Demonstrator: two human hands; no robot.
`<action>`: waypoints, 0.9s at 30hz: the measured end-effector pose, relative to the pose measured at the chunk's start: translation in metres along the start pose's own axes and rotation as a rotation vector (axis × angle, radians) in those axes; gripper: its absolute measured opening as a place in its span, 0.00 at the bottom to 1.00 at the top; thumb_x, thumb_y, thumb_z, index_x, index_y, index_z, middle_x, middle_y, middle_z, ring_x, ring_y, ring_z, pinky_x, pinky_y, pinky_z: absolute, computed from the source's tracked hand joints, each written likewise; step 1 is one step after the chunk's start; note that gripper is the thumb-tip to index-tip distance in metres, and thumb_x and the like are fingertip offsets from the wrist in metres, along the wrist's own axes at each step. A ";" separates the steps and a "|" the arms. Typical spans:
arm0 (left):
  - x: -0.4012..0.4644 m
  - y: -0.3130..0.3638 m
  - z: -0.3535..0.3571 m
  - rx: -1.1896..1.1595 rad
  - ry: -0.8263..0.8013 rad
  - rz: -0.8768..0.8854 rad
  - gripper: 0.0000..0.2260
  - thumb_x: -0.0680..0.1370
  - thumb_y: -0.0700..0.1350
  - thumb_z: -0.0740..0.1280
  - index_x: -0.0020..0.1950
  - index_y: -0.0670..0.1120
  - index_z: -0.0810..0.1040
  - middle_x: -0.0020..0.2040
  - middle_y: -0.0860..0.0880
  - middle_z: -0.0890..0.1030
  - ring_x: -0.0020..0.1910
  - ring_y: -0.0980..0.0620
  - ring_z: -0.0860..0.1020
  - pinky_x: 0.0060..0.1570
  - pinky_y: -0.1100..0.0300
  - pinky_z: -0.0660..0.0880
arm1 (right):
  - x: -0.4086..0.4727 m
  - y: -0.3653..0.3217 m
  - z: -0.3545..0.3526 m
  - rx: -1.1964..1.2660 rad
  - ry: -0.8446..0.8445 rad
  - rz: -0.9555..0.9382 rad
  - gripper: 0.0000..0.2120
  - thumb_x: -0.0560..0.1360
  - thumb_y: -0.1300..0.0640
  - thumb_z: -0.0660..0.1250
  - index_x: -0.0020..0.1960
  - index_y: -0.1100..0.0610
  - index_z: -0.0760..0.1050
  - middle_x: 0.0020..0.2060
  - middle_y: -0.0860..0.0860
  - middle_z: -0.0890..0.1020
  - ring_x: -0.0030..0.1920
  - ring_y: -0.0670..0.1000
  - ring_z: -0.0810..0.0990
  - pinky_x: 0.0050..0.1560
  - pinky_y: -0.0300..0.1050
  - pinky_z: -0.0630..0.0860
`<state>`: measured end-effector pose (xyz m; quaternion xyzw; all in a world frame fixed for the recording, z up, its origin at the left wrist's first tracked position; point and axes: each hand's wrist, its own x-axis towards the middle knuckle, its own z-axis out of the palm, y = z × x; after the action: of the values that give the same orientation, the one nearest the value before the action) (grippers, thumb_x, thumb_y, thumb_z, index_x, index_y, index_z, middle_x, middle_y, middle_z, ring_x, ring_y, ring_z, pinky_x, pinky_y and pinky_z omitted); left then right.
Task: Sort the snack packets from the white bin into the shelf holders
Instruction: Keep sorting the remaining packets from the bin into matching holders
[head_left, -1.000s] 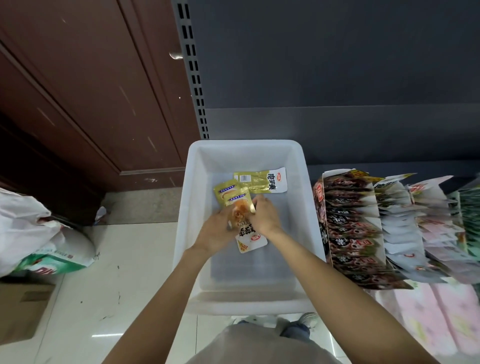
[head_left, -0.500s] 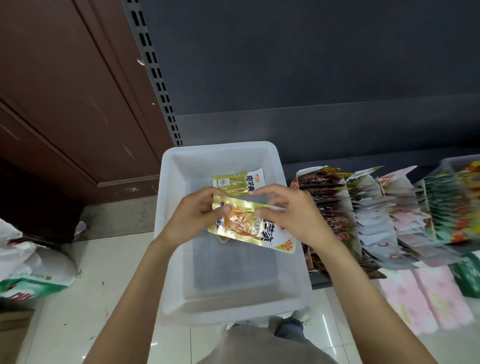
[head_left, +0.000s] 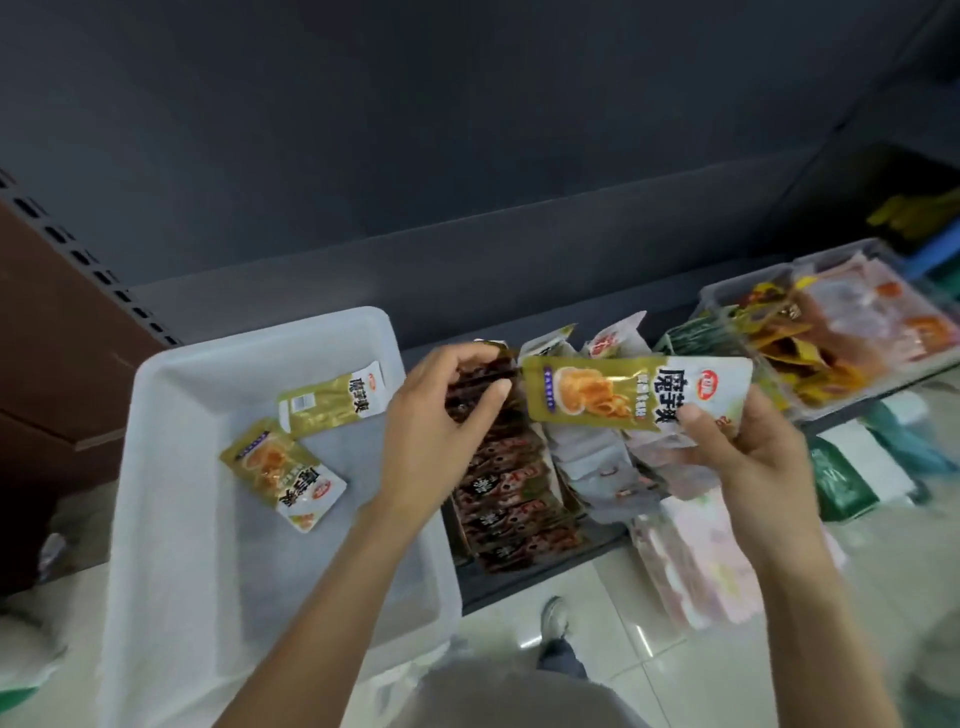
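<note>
My right hand (head_left: 748, 452) grips a gold and white snack packet (head_left: 634, 392) by its white end, holding it level above the rows of packets on the shelf. My left hand (head_left: 441, 415) hovers over the row of dark brown packets (head_left: 514, 499), with its fingers curled round the top of the rearmost packets. The white bin (head_left: 171, 571) stands on the floor to the left. Two gold packets lie in it: one (head_left: 332, 397) near the back wall, another (head_left: 283, 475) in front of it.
On the dark shelf (head_left: 524, 577), right of the brown row, stand rows of white packets (head_left: 592, 467) and green ones (head_left: 696, 332). A clear tray (head_left: 852, 332) of orange and pink packets lies further right. Pink packs (head_left: 696, 566) and green bags (head_left: 841, 478) sit below on the tiled floor.
Both hands lifted a gold packet out of the bin and moved right. The right hand alone now holds it over the shelf rows; the left hand has shifted onto the brown packets.
</note>
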<state>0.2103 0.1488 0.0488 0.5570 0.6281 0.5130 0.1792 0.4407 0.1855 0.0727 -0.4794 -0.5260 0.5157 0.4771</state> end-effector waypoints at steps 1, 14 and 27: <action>0.006 0.000 0.010 0.091 0.016 0.029 0.09 0.76 0.47 0.67 0.57 0.51 0.76 0.54 0.57 0.79 0.56 0.57 0.76 0.55 0.63 0.71 | 0.008 0.002 -0.013 0.015 0.055 -0.015 0.11 0.74 0.59 0.66 0.56 0.51 0.77 0.46 0.47 0.85 0.45 0.48 0.83 0.41 0.41 0.81; 0.032 -0.005 0.082 0.955 -0.259 0.291 0.21 0.66 0.36 0.75 0.56 0.50 0.82 0.43 0.49 0.84 0.46 0.50 0.82 0.71 0.44 0.51 | 0.142 -0.001 -0.048 -0.233 -0.162 -0.372 0.04 0.80 0.58 0.62 0.54 0.54 0.73 0.44 0.44 0.80 0.43 0.42 0.80 0.39 0.42 0.79; 0.021 0.000 0.096 0.919 -0.224 0.227 0.35 0.58 0.29 0.75 0.60 0.57 0.79 0.33 0.55 0.82 0.29 0.52 0.74 0.43 0.63 0.70 | 0.164 0.016 0.042 -1.146 -0.850 -0.807 0.10 0.79 0.58 0.60 0.54 0.50 0.78 0.45 0.52 0.83 0.48 0.56 0.81 0.43 0.48 0.72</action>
<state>0.2799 0.2096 0.0163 0.6953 0.7017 0.1359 -0.0758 0.3851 0.3451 0.0570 -0.1861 -0.9758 0.0932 0.0669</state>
